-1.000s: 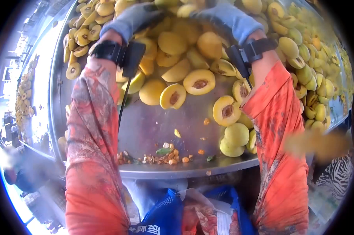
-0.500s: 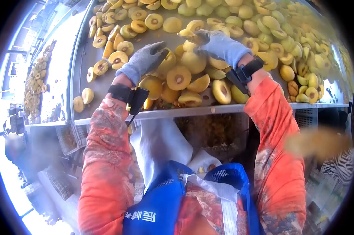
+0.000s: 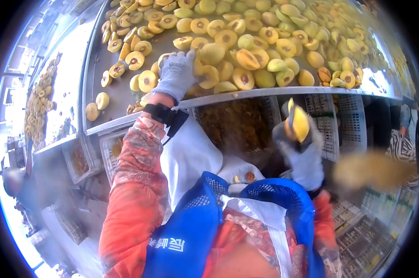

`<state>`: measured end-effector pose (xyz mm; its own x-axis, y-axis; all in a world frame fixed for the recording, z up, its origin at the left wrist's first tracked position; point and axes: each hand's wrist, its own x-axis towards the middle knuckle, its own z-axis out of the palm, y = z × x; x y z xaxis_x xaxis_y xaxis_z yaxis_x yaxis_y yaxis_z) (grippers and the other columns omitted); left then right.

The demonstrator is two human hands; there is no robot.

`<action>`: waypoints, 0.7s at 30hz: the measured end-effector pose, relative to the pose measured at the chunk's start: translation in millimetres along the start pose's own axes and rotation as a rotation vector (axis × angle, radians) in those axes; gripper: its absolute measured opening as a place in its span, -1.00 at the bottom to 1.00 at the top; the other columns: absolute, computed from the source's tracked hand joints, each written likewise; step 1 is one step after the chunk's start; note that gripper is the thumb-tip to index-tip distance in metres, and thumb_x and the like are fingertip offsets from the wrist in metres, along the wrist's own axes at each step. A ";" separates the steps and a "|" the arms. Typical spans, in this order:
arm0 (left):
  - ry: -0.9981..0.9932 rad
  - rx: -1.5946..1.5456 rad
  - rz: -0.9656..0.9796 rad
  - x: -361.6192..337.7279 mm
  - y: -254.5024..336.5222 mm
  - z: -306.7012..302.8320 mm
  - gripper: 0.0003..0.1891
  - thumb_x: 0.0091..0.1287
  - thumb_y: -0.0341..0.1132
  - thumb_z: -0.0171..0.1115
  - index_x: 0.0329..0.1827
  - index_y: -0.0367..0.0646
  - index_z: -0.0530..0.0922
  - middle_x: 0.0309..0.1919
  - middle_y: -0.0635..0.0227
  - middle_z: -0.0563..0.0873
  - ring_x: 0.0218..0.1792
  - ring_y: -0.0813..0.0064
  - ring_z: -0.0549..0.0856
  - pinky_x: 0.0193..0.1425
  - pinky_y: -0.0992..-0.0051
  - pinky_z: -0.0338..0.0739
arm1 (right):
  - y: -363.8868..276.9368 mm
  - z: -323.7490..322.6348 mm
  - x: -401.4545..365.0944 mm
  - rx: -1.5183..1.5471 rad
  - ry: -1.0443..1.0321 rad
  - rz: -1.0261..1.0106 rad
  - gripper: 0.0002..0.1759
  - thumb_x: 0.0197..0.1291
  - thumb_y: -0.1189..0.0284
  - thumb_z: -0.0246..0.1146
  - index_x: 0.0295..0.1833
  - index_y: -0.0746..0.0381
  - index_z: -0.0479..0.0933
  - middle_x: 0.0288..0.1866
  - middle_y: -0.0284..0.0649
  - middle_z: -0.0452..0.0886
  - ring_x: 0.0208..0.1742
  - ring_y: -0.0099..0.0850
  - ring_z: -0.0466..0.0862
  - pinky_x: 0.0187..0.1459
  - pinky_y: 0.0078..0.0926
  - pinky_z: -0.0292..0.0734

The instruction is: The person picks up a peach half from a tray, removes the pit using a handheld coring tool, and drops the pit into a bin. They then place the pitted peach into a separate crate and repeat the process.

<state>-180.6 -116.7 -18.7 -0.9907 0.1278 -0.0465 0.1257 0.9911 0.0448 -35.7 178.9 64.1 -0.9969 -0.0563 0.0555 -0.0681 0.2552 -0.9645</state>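
Observation:
My left hand (image 3: 176,76), in a grey-blue glove, is at the near side of the metal sorting table (image 3: 98,85), fingers curled down among cut yellow peaches; what lies under its palm is hidden. A peach half (image 3: 212,54) rests just right of it, and another peach half (image 3: 147,81) lies to its left. My right hand (image 3: 304,150), gloved and blurred, is below the table edge at my right side. It grips a yellow peach piece (image 3: 300,124) held up on edge, with a thin dark curved strip against it.
Many peach halves (image 3: 265,34) are heaped across the table, thickest at the far right. Under the edge stands a crate (image 3: 237,123) of brownish scraps, with white slatted crates (image 3: 320,123) beside it. A blue apron (image 3: 191,222) covers my front. Another person's hand (image 3: 403,131) shows at far right.
My right hand has left the heap and come down below the table edge with a peach piece. My left hand has shifted slightly right, its fingers now curled downward. The view has turned a little.

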 end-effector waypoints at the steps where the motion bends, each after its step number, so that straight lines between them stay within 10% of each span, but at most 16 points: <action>1: 0.043 0.059 0.014 -1.6 0.8 -0.1 -0.22 0.05 0.09 0.43 0.31 -0.07 0.40 0.10 0.10 0.60 0.15 0.05 0.59 0.12 0.10 0.48 | 36.7 12.2 -11.8 -0.173 0.028 -0.065 -0.46 0.02 0.44 0.45 0.15 0.27 0.50 -0.20 -0.06 0.68 -0.14 -0.27 0.72 -0.04 -0.38 0.59; 2: 0.052 -0.012 -0.002 0.1 -1.2 -3.8 -0.25 0.06 0.07 0.43 0.29 -0.08 0.41 0.06 0.08 0.62 0.10 0.04 0.61 0.10 0.11 0.50 | 82.5 26.1 -24.3 -0.343 0.053 -0.128 -0.47 0.03 0.43 0.42 0.15 0.28 0.48 -0.18 -0.11 0.69 -0.13 -0.30 0.71 -0.05 -0.38 0.59; 4: 0.032 -0.142 -0.019 -3.7 -5.1 -10.4 -0.30 0.08 0.02 0.43 0.25 -0.10 0.43 -0.02 0.03 0.66 0.02 0.02 0.66 0.05 0.13 0.53 | 146.5 34.5 -30.6 -0.941 -0.584 0.330 -0.51 0.05 0.31 0.39 0.08 0.24 0.47 -0.20 -0.02 0.68 -0.12 -0.10 0.70 -0.08 -0.22 0.59; 12: -0.065 -0.186 -0.033 1.8 -7.6 -18.4 -0.46 0.11 -0.03 0.41 0.08 -0.15 0.56 -0.09 -0.02 0.71 -0.01 0.01 0.68 0.06 0.16 0.54 | 63.6 36.7 -22.6 -0.388 -0.172 -0.097 -0.58 0.03 0.27 0.40 -0.02 0.20 0.51 -0.23 0.02 0.64 -0.15 0.03 0.64 -0.14 -0.16 0.53; 14: 0.163 -0.333 -0.105 -11.5 -7.4 -18.7 -0.45 0.07 -0.08 0.46 0.07 -0.19 0.57 -0.11 0.06 0.73 -0.04 0.12 0.71 -0.01 0.22 0.58 | 63.4 35.2 -27.0 -0.289 -0.145 -0.105 -0.61 0.04 0.28 0.38 -0.04 0.21 0.52 -0.22 0.05 0.63 -0.16 0.04 0.64 -0.13 -0.16 0.53; 18: 0.019 -1.729 -0.071 -71.5 2.4 -28.7 -0.47 0.13 -0.39 0.44 0.21 -0.18 0.54 0.07 0.31 0.68 0.01 0.52 0.67 0.01 0.52 0.63 | 86.5 25.8 -23.7 -0.188 -0.354 0.207 -0.64 0.05 0.29 0.33 -0.09 0.30 0.56 -0.18 0.13 0.62 -0.11 0.06 0.61 -0.07 -0.15 0.50; 21: -0.098 -1.045 0.173 -119.4 58.0 -34.4 -0.43 0.19 -0.40 0.35 0.33 -0.06 0.46 0.10 0.19 0.63 0.03 0.43 0.66 0.09 0.43 0.59 | 106.6 30.3 -18.9 -0.320 -0.426 0.177 -0.65 0.04 0.29 0.31 -0.14 0.33 0.59 -0.20 0.12 0.64 -0.12 0.07 0.62 -0.08 -0.16 0.50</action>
<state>-56.8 -75.9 23.7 -0.9493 0.3125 -0.0353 0.1118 0.4403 0.8909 -22.9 177.9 -47.6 -0.8943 -0.3541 -0.2737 0.0240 0.5728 -0.8194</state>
